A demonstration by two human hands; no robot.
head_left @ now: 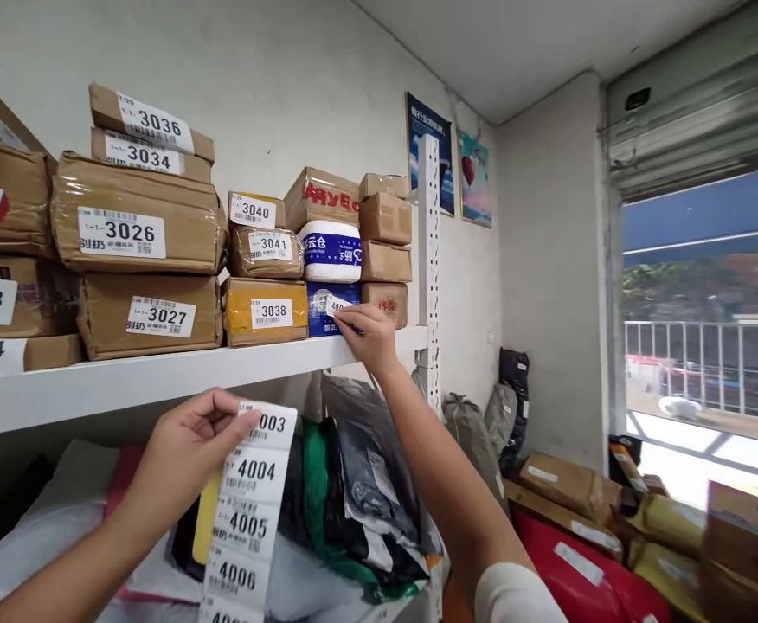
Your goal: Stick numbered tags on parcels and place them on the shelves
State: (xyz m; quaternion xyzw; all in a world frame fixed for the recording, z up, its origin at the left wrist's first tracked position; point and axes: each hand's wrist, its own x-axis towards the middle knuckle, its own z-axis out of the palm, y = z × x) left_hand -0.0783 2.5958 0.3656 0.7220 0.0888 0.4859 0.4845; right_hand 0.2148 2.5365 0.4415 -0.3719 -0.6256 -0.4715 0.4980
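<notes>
My left hand [207,433] pinches the top of a strip of white number labels [247,519] between thumb and fingers. The strip hangs down, with 4004, 4005 and 4006 readable, and its lower end runs out of view. My right hand [367,333] reaches up to the shelf, fingers closed at the edge of a single white label [338,305] starting 400. That label lies against the front of a blue package [319,323]; its last digit is covered by my fingers. Beside it stand a yellow-brown box [266,292] labelled 3038 and a small brown carton [385,297].
Labelled cartons [149,298] are stacked along the white shelf [158,385]. Below it lie bagged parcels [379,484]. A perforated shelf post [429,260] rises right of my right hand. More parcels [574,554] cover the floor at right, near the window [703,346].
</notes>
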